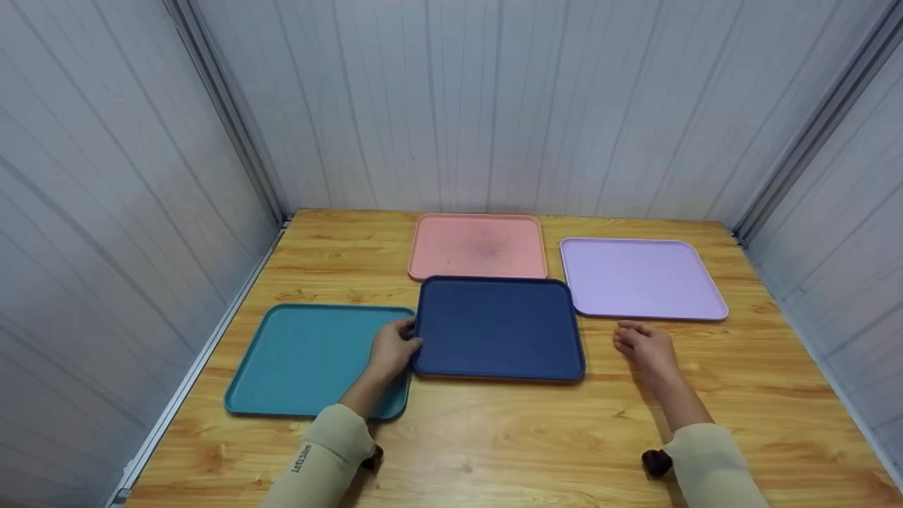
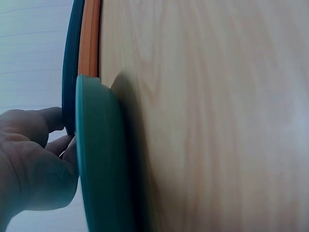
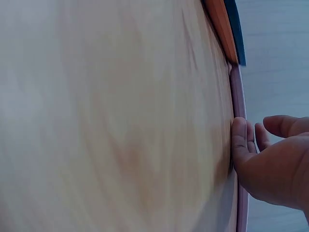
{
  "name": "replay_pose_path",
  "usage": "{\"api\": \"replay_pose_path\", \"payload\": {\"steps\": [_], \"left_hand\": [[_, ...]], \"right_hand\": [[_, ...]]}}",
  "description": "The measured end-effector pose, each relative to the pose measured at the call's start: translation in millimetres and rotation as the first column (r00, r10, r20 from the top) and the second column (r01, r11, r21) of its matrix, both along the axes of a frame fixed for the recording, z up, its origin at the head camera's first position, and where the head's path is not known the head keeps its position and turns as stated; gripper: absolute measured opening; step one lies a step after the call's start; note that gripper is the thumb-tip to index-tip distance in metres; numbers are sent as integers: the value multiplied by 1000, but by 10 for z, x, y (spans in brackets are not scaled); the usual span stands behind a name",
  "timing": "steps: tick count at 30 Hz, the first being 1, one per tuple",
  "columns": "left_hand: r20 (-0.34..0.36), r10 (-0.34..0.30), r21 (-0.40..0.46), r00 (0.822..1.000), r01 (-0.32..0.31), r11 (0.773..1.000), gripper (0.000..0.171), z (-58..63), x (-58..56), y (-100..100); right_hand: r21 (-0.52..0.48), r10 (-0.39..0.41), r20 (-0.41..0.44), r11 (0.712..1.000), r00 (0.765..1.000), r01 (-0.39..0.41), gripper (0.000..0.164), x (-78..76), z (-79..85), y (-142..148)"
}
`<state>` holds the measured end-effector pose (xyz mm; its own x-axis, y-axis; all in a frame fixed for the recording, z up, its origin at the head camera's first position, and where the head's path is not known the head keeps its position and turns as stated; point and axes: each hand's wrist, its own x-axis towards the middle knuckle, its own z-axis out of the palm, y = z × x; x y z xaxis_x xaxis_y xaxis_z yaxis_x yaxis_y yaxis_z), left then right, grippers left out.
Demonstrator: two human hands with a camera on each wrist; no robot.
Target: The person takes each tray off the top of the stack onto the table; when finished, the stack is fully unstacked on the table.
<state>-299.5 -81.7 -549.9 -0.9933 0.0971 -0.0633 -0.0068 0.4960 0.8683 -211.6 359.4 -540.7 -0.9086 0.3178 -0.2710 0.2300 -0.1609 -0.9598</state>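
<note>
My left hand reaches over the right side of a teal tray and pinches the left rim of a navy blue tray. In the left wrist view, an orange tray shows directly under the navy one, mostly hidden by it. My right hand holds nothing; its fingers hang loosely curled over the table, just in front of a lilac tray. The right wrist view shows that hand in front of the lilac tray's edge; whether they touch, I cannot tell.
Behind the navy tray lies a pink tray with a dark smudge. All the trays are on a wood-grain table. Pale panel walls enclose the back and both sides.
</note>
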Motion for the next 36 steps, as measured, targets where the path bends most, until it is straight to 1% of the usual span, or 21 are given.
{"api": "replay_pose_path", "payload": {"steps": [3, 7, 15, 19, 25, 30, 32, 36], "left_hand": [[5, 1, -3, 1000, -1, 1000, 46, -7, -7, 12], [23, 8, -2, 1000, -8, 1000, 46, -1, -13, 14], [48, 13, 15, 999, -13, 1000, 46, 26, -10, 9], [44, 12, 19, 999, -13, 1000, 46, 27, 0, 8], [35, 15, 9, 999, -15, 1000, 46, 17, 4, 9], [15, 9, -15, 1000, -9, 1000, 46, 8, 3, 11], [17, 8, -22, 1000, -8, 1000, 47, 4, 1, 12], [36, 12, -28, 999, -11, 1000, 47, 2, -1, 12]], "right_hand": [[63, 33, -5, 997, 999, -33, 46, -16, -12, -92], [114, 62, -7, 992, 998, -61, 45, -43, -17, -210], [158, 103, -12, 982, 995, -100, 44, -98, -46, -418], [216, 131, -5, 968, 991, -127, 45, -108, -46, -515], [328, 145, 15, 934, 989, -142, 45, -111, -50, -607], [443, 147, 34, 885, 989, -147, 48, -135, -69, -630], [480, 143, 45, 865, 989, -147, 48, -146, -74, -629], [520, 122, 69, 842, 990, -141, 45, -159, -83, -621]]}}
